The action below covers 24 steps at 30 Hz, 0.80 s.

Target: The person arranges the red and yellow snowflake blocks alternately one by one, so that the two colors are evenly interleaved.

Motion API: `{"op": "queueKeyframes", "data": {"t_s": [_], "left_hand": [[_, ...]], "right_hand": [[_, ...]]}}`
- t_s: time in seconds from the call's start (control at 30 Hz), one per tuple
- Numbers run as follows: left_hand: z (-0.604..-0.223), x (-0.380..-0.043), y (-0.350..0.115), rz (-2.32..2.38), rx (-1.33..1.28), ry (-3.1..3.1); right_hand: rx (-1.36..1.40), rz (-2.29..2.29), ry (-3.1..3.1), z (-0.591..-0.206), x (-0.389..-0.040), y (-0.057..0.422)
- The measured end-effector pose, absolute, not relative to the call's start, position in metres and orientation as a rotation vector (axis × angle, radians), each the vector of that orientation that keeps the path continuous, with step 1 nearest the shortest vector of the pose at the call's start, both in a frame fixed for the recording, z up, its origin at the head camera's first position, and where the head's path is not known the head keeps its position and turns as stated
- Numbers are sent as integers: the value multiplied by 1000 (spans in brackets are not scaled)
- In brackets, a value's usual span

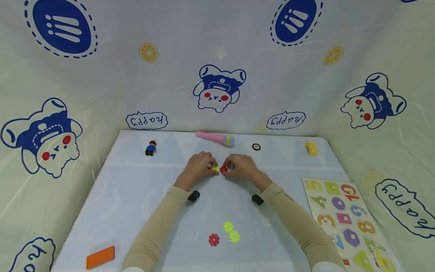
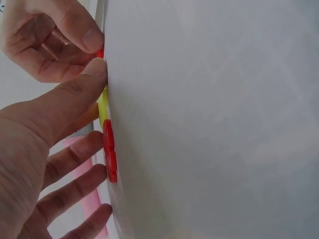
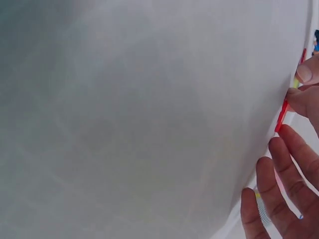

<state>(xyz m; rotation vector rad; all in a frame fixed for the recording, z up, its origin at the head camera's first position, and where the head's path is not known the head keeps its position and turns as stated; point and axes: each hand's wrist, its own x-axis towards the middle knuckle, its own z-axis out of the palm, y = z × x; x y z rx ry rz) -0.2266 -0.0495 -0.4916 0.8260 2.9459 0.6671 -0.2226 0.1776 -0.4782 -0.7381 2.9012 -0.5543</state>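
Over the middle of the table, my left hand [image 1: 199, 165] pinches a yellow-green notched disc [image 1: 215, 168] between thumb and index finger. A red notched disc [image 2: 109, 152] adjoins its lower end in the left wrist view, beside the other spread fingers. My right hand [image 1: 242, 167] pinches another red notched disc [image 1: 223, 169] by thumb and fingertip, right beside the yellow-green one. In the right wrist view this red disc [image 3: 281, 118] stands on edge close to the tabletop. The thumbs hide where the pieces come together.
Nearer me lie two yellow-green discs [image 1: 231, 232] and a red one [image 1: 214, 240]. A pink toy microphone [image 1: 214, 138], toy figure [image 1: 151, 148], round black token [image 1: 256, 147] and yellow block [image 1: 311, 149] line the back. An orange block [image 1: 100, 257] lies front left, a number puzzle board [image 1: 334, 215] right.
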Motion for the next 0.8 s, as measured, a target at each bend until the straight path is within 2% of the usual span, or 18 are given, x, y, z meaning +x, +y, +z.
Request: {"op": "queueKeyframes", "data": {"t_s": [0.27,0.43,0.8], "left_hand": [[-492,-225,-49,650,878,2970],[-490,-226,-46,630,883,2979],[-487,-219,-40,515,831,2954]], "right_hand": [[-721,-612,2895,-476,-215,179],[-714,-588,2936,-466,-199,193],[-934,-753,2972,-446,-108,231]]}}
